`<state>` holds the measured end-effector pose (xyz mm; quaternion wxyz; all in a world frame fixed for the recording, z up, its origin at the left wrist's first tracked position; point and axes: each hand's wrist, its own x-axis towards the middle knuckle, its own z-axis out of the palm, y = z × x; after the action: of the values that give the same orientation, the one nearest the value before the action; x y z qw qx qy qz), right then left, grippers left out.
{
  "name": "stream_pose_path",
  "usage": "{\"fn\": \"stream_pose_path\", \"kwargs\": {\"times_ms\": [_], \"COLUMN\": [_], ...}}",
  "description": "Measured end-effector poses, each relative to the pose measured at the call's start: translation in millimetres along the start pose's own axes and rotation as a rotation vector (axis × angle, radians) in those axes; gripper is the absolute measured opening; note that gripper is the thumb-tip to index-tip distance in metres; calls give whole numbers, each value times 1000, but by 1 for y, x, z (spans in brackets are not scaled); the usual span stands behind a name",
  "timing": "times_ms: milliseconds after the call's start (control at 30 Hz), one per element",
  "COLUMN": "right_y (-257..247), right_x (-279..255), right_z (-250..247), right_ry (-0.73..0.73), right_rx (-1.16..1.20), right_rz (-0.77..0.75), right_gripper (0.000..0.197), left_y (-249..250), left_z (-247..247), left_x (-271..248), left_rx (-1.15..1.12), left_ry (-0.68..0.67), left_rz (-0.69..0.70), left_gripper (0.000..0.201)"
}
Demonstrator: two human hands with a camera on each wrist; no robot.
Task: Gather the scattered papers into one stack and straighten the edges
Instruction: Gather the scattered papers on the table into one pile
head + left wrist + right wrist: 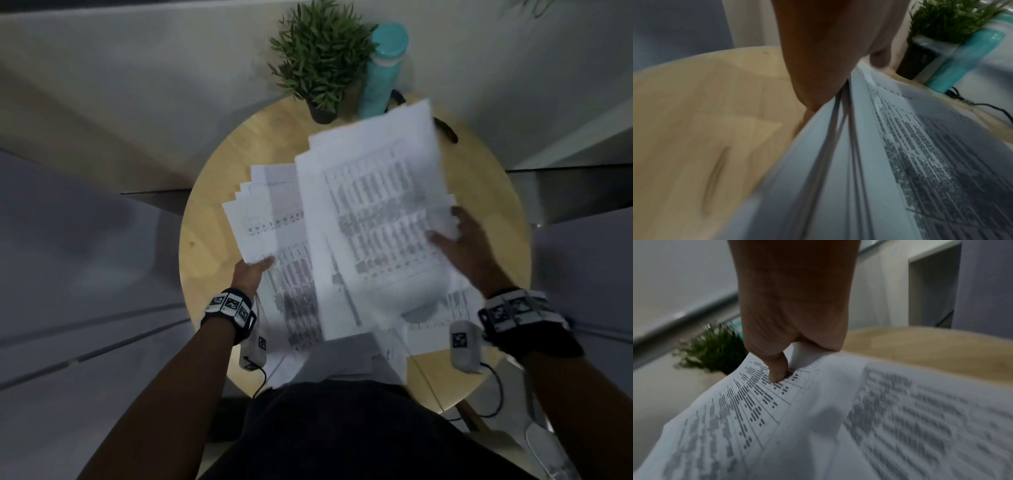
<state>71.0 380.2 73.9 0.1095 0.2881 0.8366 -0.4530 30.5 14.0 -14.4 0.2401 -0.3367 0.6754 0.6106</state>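
White printed paper sheets lie fanned across the round pale wooden table, between both hands. The left hand pinches the fan's near-left corner; the right hand grips the top sheets' right edge, thumb on top. At the far edge stand a green potted plant and a teal bottle.

Left hand pinching, right hand pinching (thumb on top).

Round light-wood bench, dim lighting. Potted green plant and teal bottle at its far edge. Pale wall behind; grey floor left.
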Motion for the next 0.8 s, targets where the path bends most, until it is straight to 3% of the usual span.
{"fn": "stream_pose_path", "kwargs": {"times_ms": [100,167,300,400,467,533,600,700,800], "right_y": [16,23,22,14,16,27,39,51,56], "right_x": [-9,-12,-19,-24,-21,-12,-7,-4,2], "right_z": [51,79,125,142,136,121,102,82,83], "right_ry": [-227,-297,-405,-569,-470,-153,104,141,65], "right_rx": [-35,-150,-296,-351,-330,-328,-342,-276,-67], "right_rz": [69,58,8,23,3,-1,144,491,514], "right_gripper": [55,63,61,60,39,25,31,54,55], "left_y": [-5,-7,-23,-29,-20,-17,-24,-50,-50], "left_z": [6,10,12,10,11,8,1,-10,-8], "left_x": [2,1,8,12,4,2,10,33,32], "left_rx": [-74,-79,103,183,178,161,168,226,263], "left_ry": [-61,-108,-115,-101,-93,-86,-68,-95,-83], "left_rz": [-41,-81,-113,-149,-159,-154,-151,-196,-169], "left_gripper": [83,99,73,122,113,106,123,142,152]}}
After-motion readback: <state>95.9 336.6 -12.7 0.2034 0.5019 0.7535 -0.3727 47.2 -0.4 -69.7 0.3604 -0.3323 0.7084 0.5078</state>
